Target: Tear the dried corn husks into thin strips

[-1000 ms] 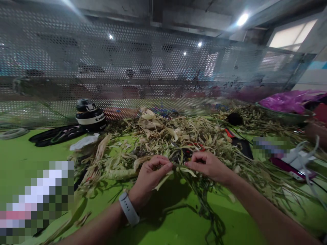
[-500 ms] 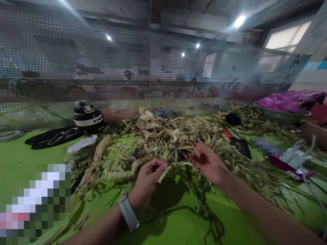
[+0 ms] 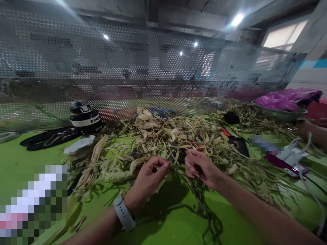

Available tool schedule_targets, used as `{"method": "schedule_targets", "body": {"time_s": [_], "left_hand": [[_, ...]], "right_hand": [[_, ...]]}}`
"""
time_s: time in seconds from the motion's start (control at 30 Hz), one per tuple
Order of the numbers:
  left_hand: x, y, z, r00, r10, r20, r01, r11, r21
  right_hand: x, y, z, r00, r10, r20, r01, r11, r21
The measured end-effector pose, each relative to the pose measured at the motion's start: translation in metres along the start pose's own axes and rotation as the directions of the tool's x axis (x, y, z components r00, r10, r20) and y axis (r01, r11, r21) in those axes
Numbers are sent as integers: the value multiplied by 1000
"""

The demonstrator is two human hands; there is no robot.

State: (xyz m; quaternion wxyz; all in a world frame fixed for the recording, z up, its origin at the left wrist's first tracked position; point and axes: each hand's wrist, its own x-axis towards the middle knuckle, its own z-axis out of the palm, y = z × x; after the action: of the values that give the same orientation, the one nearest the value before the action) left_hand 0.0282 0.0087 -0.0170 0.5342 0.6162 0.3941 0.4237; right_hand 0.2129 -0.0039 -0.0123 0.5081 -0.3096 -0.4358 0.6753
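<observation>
While the left hand point(image 3: 150, 175), banded at the wrist by a pale grey perforated strap point(image 3: 124, 214), was held low over the bright green, smooth desk point(image 3: 184, 217), its grip pinched a narrow, pale-green leaf strip point(image 3: 160, 184) that hung below the fingertips. At three o'clock from it, just apart, the right hand point(image 3: 204, 168) had its fingers curled; whether that grip held anything, I could not tell. Directly ahead of both hands, at twelve o'clock, spread a tangled heap of dry, yellowish-green leaves point(image 3: 178, 131). Limp, dark green stalks point(image 3: 208, 211) trailed towards five o'clock. At ten o'clock stood a squat black bottle with a white band point(image 3: 85, 119); at two o'clock, crumpled purple plastic point(image 3: 286, 99) filled a round green bowl point(image 3: 281, 116).
</observation>
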Motion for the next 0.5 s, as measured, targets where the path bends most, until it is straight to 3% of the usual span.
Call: {"method": "schedule_targets", "body": {"time_s": [0.13,0.37,0.5], "left_hand": [[-3,0,1,997,-7,82,7,1000,-7],[-14,9,6,951,-159,263,253,893,-374],[-14,10,6,931,-208,301,323,853,-410]], "right_hand": [[-1,0,1,999,19,27,-17,999,-51],[-2,2,1,989,139,42,-135,986,-103],[-2,0,0,993,106,46,-104,994,-46]]}}
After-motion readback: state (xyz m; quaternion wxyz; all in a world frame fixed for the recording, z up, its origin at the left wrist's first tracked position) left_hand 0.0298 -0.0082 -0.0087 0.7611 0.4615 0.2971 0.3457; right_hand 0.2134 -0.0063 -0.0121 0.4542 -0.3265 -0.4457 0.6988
